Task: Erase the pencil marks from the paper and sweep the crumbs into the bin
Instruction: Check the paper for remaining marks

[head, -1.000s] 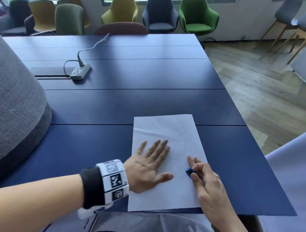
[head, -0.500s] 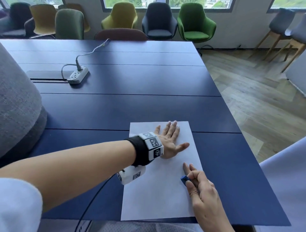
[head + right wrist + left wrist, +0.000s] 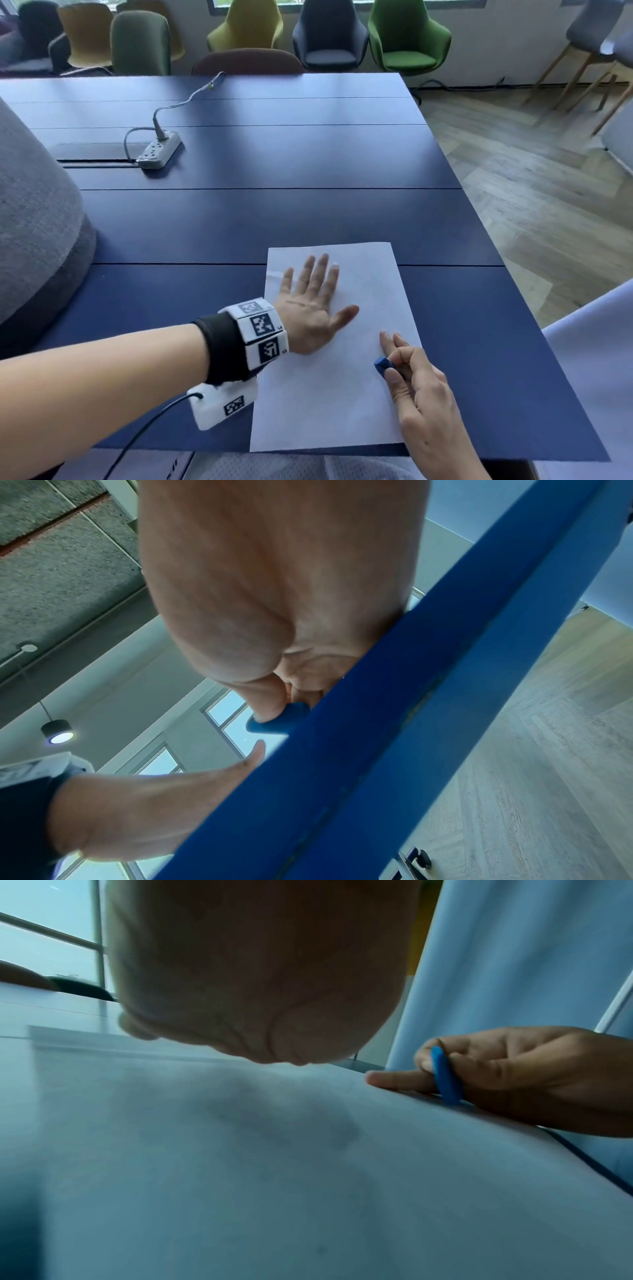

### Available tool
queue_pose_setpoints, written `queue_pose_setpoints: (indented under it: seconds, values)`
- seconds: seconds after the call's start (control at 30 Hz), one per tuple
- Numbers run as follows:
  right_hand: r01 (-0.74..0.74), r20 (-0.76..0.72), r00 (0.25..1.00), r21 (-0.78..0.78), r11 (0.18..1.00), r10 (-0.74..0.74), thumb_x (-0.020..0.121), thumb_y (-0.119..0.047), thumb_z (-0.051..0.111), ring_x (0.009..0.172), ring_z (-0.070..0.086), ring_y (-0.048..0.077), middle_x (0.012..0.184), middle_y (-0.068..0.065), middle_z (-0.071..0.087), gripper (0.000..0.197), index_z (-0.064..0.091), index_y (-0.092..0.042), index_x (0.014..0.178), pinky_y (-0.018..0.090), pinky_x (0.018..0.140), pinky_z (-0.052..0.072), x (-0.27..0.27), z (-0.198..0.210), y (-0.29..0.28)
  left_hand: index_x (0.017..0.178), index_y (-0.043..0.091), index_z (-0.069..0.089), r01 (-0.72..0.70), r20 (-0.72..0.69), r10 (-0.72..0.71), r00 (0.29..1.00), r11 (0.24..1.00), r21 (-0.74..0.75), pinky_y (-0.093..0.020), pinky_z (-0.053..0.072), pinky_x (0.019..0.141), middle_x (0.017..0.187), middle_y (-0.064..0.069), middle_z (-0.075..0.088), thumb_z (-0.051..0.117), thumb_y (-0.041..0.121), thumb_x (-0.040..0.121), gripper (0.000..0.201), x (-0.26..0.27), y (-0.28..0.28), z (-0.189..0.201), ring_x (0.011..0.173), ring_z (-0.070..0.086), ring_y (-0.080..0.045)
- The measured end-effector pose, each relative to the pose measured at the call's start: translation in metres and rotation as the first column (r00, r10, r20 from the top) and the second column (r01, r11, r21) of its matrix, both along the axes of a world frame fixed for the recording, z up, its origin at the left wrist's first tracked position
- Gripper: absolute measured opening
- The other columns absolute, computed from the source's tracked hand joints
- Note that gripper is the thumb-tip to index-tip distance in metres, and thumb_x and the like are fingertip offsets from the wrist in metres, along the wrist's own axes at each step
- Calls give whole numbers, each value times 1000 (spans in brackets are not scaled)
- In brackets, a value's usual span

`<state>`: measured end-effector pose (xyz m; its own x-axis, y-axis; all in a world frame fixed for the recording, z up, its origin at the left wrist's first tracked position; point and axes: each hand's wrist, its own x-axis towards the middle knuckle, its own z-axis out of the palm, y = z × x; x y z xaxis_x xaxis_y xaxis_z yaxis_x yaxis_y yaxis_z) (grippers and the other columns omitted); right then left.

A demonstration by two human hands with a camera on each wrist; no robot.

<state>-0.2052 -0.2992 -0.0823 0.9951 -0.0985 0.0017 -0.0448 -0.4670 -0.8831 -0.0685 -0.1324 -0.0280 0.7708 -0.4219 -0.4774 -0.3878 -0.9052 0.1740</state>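
A white sheet of paper [image 3: 335,394] lies on the dark blue table [image 3: 239,219] near its front edge. My left hand [image 3: 310,301] rests flat on the sheet's upper left part, fingers straight and spread. My right hand [image 3: 414,387] sits at the sheet's right edge and pinches a small blue eraser [image 3: 381,364] between thumb and fingers, two fingers stretched onto the paper. The left wrist view shows the eraser [image 3: 445,1077] standing on edge on the paper [image 3: 274,1164], with faint grey smudges. No bin is in view.
A white power strip [image 3: 159,150] with its cable lies far left on the table. A grey upholstered shape [image 3: 34,219] stands at the left edge. Chairs [image 3: 407,37] line the far side. Wooden floor [image 3: 534,192] lies beyond the table's right edge.
My left hand slid up the sheet to its far end, then came partway back toward me. My right hand has stayed at the right edge with the eraser.
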Motion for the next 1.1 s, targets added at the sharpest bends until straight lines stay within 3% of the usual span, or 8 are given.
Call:
queue_pose_setpoints:
  seconds: [0.1, 0.27, 0.43, 0.63, 0.73, 0.83, 0.93, 1.1]
  values:
    - [-4, 0, 1000, 9, 1000, 4, 96, -20, 50, 135, 33, -7, 128, -33, 54, 20, 44, -38, 87, 35, 108, 36, 0, 1, 1, 149, 16, -26, 75, -13, -74, 997, 995, 70, -47, -17, 117, 154, 0, -36, 8, 63, 96, 79, -1, 6, -6, 141, -34, -14]
    - [1, -24, 1000, 41, 999, 0, 96, -25, 48, 136, 32, -5, 128, -34, 54, 15, 45, -36, 87, 38, 108, 37, -1, 1, 0, 149, 6, -23, -293, 51, 289, 956, 939, 177, -52, -19, 114, 155, -8, -36, 4, 68, 93, 88, 31, 47, -1, 142, -32, -20]
    - [7, -9, 1000, 59, 998, -7, 92, -42, 44, 135, 31, -9, 129, -27, 56, 9, 46, -35, 87, 36, 108, 36, 0, 9, 3, 144, 19, -33, 128, 19, -131, 991, 985, 112, -49, -22, 114, 151, -1, -42, -34, 79, 58, 105, -17, 36, -6, 136, -41, -15]
    - [-19, -15, 1000, 3, 1000, 19, 94, -27, 49, 135, 30, -11, 131, -24, 56, 16, 44, -40, 85, 30, 108, 35, -1, 10, 4, 149, 6, -23, -123, 55, 114, 992, 965, 232, -54, -21, 113, 155, -8, -34, 4, 66, 94, 85, 0, 55, 2, 142, -33, -20]
    - [-27, 8, 1000, -44, 999, 28, 95, -19, 52, 134, 31, -11, 130, -25, 56, 25, 44, -39, 84, 29, 106, 35, 1, 8, 3, 154, 7, -5, -38, 88, 25, 996, 988, 152, -50, -5, 119, 160, -12, -23, 21, 60, 99, 81, 20, 47, 17, 147, -21, -25]
    - [-38, 2, 999, -83, 996, 39, 94, -12, 53, 132, 32, -14, 129, -26, 56, 32, 44, -41, 83, 18, 104, 34, 2, 12, 2, 153, 15, 19, 4, 110, -6, 994, 1000, 18, -46, 28, 114, 161, -15, 2, 46, 55, 96, 75, 37, 35, 31, 146, 12, -31]
    - [-93, -65, 994, -141, 986, 84, 94, -14, 54, 128, 41, -10, 129, -26, 54, 26, 46, -38, 85, 15, 100, 36, 5, 25, -2, 149, 29, 28, 56, 118, -61, 991, 997, 46, -43, 43, 99, 147, -11, 25, 61, 56, 87, 75, 49, 27, 33, 127, 35, -31]
    - [-45, -38, 999, -315, 948, 35, 88, -21, 64, 84, 56, 6, 93, -12, 58, 20, 53, -35, 79, 23, 71, 44, 49, 78, -4, 151, 44, 18, 94, 54, -106, 993, 979, 182, -47, 42, 101, 159, -11, 4, 73, 58, 76, 94, 63, 15, 32, 136, 26, -38]
